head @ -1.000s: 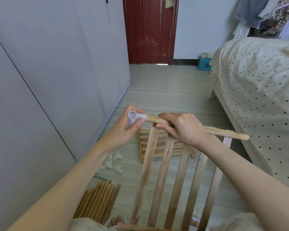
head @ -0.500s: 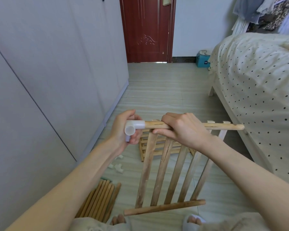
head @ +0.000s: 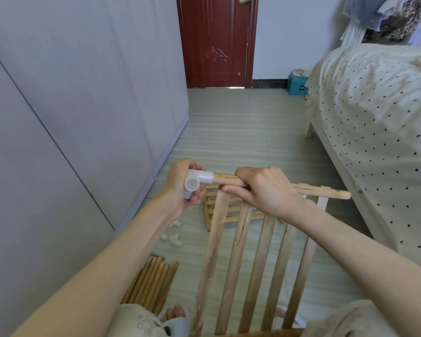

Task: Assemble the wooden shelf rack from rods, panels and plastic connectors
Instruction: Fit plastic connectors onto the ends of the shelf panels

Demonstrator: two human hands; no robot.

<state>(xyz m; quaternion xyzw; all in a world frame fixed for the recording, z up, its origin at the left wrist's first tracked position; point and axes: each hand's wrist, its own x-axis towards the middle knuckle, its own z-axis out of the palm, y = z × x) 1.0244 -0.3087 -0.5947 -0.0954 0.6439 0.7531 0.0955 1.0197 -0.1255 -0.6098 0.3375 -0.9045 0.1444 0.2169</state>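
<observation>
From the head camera, the left hand [head: 180,183] has its fingers curled round a white plastic connector [head: 197,182], and the thumb side presses it onto the left end of the top rod [head: 321,192] of a slatted wooden panel [head: 253,259]. The right hand [head: 260,190] wraps that rod just right of the connector, its knuckles up and its thumb tucked under. Compared with a second ago, the connector has turned: its open socket pointed up then and now faces toward the camera and down. The rod has also levelled out and the panel has swung nearer. The connector looks seated over the rod end, so this corner seems nearly done, and the far end of the rod is bare beyond the right hand's fingers. Below the left hand's fingers, loose connectors [head: 174,238] lie on the floor, with a bundle of rods [head: 151,283] nearer the person and another panel [head: 225,211] behind.
</observation>
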